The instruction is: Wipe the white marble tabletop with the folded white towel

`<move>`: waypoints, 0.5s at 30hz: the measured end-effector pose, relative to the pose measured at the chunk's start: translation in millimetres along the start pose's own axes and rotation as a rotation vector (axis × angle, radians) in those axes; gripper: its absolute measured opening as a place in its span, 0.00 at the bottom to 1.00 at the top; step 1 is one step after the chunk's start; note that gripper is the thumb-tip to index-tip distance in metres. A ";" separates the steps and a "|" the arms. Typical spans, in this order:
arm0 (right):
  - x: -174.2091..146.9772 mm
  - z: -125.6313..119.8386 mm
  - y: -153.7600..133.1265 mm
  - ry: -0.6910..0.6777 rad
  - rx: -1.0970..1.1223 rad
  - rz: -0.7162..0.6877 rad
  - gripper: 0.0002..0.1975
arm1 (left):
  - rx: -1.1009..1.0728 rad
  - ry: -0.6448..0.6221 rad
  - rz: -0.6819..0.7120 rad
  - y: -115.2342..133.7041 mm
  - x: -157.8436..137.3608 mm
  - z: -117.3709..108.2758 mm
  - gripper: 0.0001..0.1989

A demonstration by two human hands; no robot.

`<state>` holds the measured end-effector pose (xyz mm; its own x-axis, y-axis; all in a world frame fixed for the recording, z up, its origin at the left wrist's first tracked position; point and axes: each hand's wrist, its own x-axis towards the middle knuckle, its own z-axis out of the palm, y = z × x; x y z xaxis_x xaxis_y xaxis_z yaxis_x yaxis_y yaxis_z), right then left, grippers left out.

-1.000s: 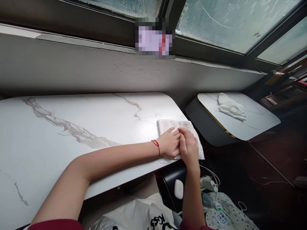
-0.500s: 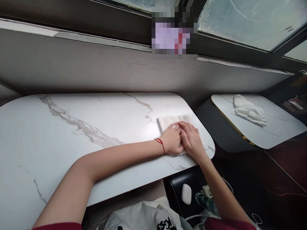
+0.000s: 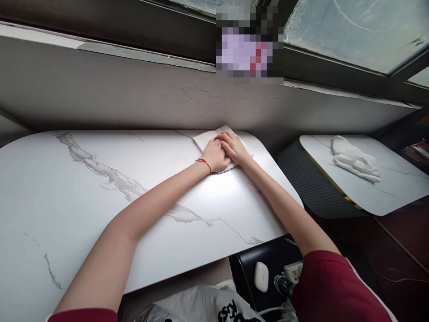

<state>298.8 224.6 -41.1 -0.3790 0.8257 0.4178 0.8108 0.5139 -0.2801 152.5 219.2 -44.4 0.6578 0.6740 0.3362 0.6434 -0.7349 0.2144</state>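
A white cloth (image 3: pixel 203 139) lies spread on a white marble-patterned table (image 3: pixel 100 201), close to its far edge. My left hand (image 3: pixel 215 156), with a red string bracelet at the wrist, is pressed down on the cloth, its fingers curled against it. Over those fingers lies my right hand (image 3: pixel 235 150), closed about them and also bearing on the cloth. The cloth's middle and some of my left fingertips are hidden beneath the hands.
To the right stands a second marble-patterned table (image 3: pixel 375 201) with a crumpled white cloth (image 3: pixel 357 161) on it. Below sits a black surface holding a white case (image 3: pixel 261 276), a bottle (image 3: pixel 283 284) and a power strip (image 3: pixel 293 271). A wall (image 3: pixel 134 94) runs behind the table.
Both hands have pushed the cloth away from me and somewhat left, from the table's near right part to its far edge. The cloth is now turned at an angle.
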 end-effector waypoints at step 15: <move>27.0 16.5 2.9 0.098 0.071 0.032 0.20 | 0.027 0.014 -0.029 -25.0 4.7 -6.3 0.25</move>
<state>283.6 252.2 -44.9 -0.3053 0.8170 0.4892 0.7867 0.5059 -0.3538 137.0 240.2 -42.4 0.6332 0.6936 0.3435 0.6725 -0.7127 0.1994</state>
